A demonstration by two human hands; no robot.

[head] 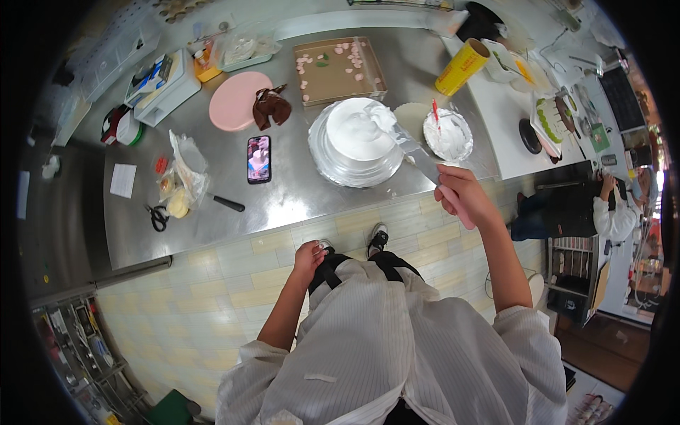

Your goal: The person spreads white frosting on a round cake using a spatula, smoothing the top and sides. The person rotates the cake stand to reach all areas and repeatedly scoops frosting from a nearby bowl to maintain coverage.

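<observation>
My right hand (465, 195) is closed round the pink handle of a long icing spatula (421, 158). The blade's far end meets a mound of white cream on the top right of a round white-frosted cake (355, 129). This cake sits on a round turntable (324, 169) with cream or a shiny cover on it. Right of it stands a bowl of white cream (451, 139) with a red-handled tool (435, 112) in it. My left hand (309, 259) hangs below the table edge near my waist, fingers loosely bent, with nothing visible in it.
On the steel table (289, 204) lie a phone (259, 159), a pink round board (236, 101), a brown cloth (272, 109), black scissors (158, 218) and a black-handled knife (228, 203). Behind are a tray with pink petals (340, 71) and a yellow roll (462, 67). A co-worker (584, 207) stands far right.
</observation>
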